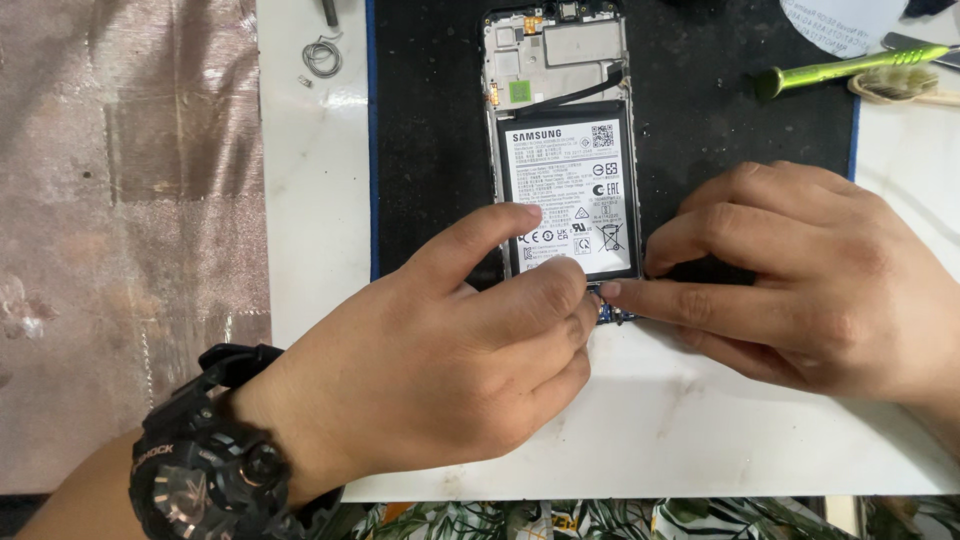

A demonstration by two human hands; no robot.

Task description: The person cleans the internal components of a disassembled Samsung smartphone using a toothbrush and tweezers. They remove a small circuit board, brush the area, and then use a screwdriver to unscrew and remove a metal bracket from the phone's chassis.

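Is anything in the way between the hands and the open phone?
Nothing visible. The left hand and right hand already rest on the open phone, fingertips meeting at its bottom edge below the battery.

left hand [440, 350]: fingers curled, forefinger out | right hand [800, 270]: palm down, fingertips meeting left's

Green-handled screwdriver [850, 68] top right beside toothbrush [905, 88]; coiled wire ring [322, 56], possibly a spring, on white surface [310, 200].

One opened phone [560, 150], one green screwdriver [850, 68], two hands [440, 370], one wristwatch [205, 470].
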